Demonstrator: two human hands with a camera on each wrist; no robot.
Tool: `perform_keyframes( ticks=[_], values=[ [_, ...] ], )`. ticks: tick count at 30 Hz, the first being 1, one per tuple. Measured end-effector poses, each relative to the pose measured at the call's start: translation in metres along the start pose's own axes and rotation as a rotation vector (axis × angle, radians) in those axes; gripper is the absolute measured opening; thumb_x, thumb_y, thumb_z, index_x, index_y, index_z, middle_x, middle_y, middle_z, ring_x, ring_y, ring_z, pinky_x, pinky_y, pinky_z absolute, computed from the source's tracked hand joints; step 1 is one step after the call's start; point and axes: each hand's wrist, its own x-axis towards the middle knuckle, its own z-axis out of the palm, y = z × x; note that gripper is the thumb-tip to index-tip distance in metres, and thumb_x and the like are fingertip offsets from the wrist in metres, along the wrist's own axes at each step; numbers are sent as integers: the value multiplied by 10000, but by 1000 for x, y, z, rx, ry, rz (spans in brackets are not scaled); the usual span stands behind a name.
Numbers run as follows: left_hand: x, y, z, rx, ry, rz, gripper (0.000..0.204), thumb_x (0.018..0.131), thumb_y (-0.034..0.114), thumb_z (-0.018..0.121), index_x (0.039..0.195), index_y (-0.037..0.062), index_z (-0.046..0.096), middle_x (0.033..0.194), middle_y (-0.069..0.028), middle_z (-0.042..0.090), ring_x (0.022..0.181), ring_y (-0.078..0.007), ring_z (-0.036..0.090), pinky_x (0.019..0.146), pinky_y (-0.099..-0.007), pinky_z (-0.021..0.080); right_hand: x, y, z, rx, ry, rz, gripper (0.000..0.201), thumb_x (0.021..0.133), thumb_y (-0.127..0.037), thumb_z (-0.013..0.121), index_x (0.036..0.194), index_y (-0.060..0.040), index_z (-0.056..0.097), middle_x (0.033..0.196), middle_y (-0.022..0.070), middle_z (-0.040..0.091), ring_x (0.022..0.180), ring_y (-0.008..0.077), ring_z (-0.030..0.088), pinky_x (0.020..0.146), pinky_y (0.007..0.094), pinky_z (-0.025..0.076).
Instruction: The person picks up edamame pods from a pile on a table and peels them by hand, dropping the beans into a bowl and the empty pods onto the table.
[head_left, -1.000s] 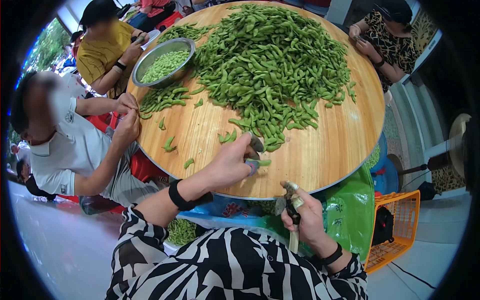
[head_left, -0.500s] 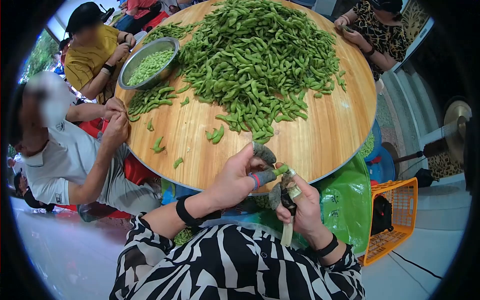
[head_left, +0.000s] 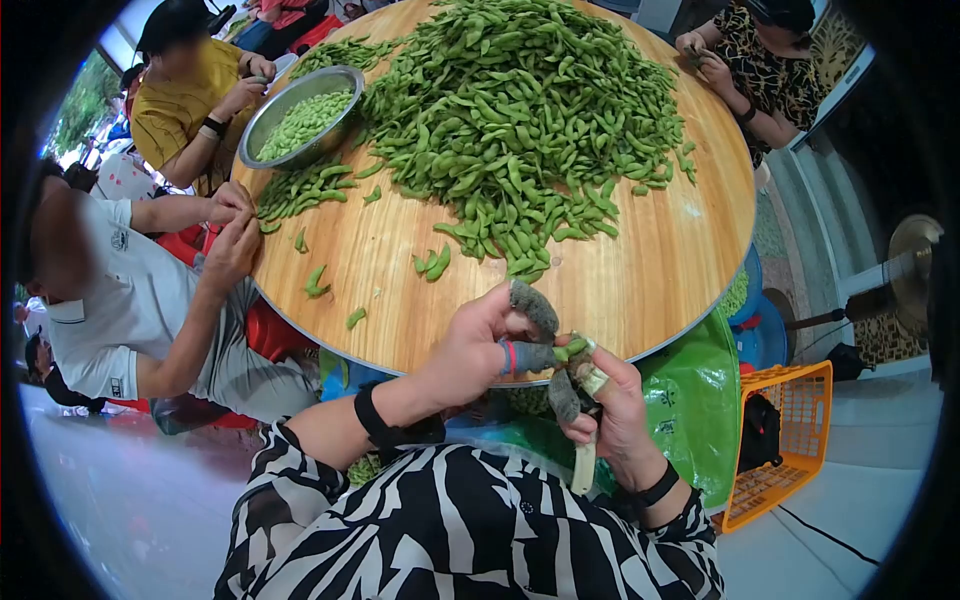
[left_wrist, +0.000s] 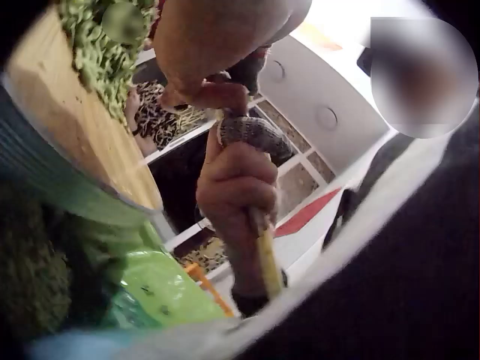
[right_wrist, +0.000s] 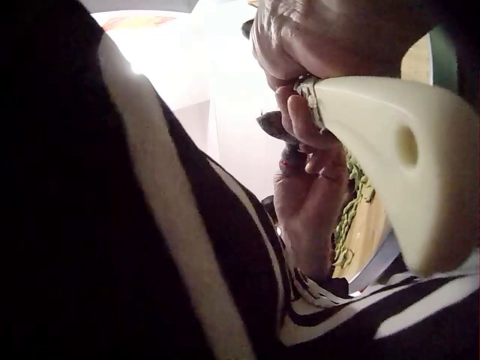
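In the head view my left hand (head_left: 478, 340), grey covers on its thumb and fingertip, pinches a green soybean pod (head_left: 574, 349) over the table's near edge. My right hand (head_left: 618, 405) grips a tool by its cream handle (head_left: 584, 465); its fingertips meet the pod's far end. The right wrist view shows that handle (right_wrist: 360, 112) widening to a rounded end with a hole. Its working end is hidden among the fingers, so I cannot tell the tool's kind. Both hands almost touch in the left wrist view, the right hand (left_wrist: 238, 187) below the left.
A large heap of soybean pods (head_left: 520, 120) covers the round wooden table (head_left: 670, 270). A metal bowl (head_left: 345, 130) of shelled beans stands at the left, loose pods (head_left: 433, 263) nearer me. Other people sit around the edge. An orange crate (head_left: 800, 440) and green plastic sheet (head_left: 690, 410) lie to the right.
My left hand has brought the pod from the tabletop rightward and toward me, up to the right hand. The right hand keeps its grip on the handle, its fingertips now at the pod.
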Motion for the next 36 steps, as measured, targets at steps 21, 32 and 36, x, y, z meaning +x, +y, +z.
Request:
perform_keyframes(
  ticks=[21, 32, 36],
  values=[
    [2, -1, 5, 328, 28, 168, 144, 890, 103, 588, 961, 5, 666, 683, -57, 595, 590, -93, 530, 536, -236, 429, 0, -3, 1, 90, 78, 7, 382, 969, -128, 422, 1329, -3, 442, 713, 75, 546, 431, 62, 367, 368, 200, 314],
    [-7, -8, 12, 533, -8, 23, 185, 908, 57, 529, 1040, -34, 621, 796, -44, 632, 705, -105, 578, 655, -250, 478, 6, 1, -9, -780, 321, -357, 241, 871, -27, 585, 1105, 20, 549, 742, 20, 561, 546, 71, 472, 481, 229, 401],
    [-9, -9, 14, 666, -39, 104, 201, 851, -18, 495, 1010, -32, 618, 772, -87, 631, 701, -135, 591, 652, -276, 481, 4, -6, -4, -1182, 360, -442, 314, 768, -39, 669, 1043, 22, 532, 778, 80, 555, 654, 161, 554, 577, 305, 465]
  ],
)
